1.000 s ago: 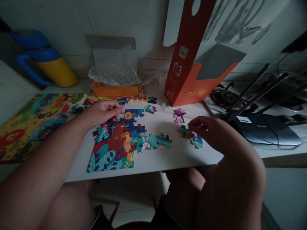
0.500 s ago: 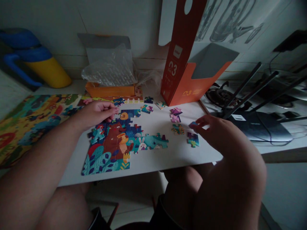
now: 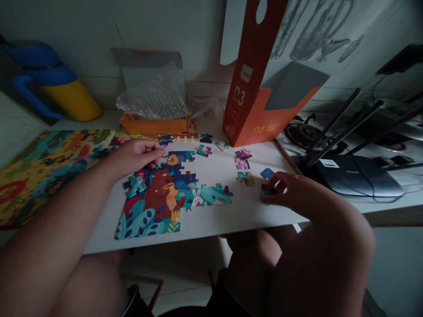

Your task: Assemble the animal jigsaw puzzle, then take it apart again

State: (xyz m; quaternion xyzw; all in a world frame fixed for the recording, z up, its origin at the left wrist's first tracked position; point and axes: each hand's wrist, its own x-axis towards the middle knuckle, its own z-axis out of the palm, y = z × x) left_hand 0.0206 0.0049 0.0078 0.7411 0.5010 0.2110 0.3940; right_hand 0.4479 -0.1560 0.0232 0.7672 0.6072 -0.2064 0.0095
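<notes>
A partly joined jigsaw puzzle with a brown bear and a rabbit lies on the white table. Over its upper left edge rests my left hand, fingers curled; what they hold, if anything, is hidden. At the table's right, my right hand grips a dark puzzle piece between thumb and fingers. Just above it lies a blue piece. To the left are a green and orange piece and purple pieces. More loose pieces lie above the joined part.
An open orange box with plastic wrap stands at the back. Beside it rises a tall orange carton. A black router with antennas sits at right. A colourful puzzle sheet and a blue-yellow flask are at left.
My right hand has moved down from the blue piece, which now lies uncovered, and has closed on the dark piece below it. My left hand stays in nearly the same place.
</notes>
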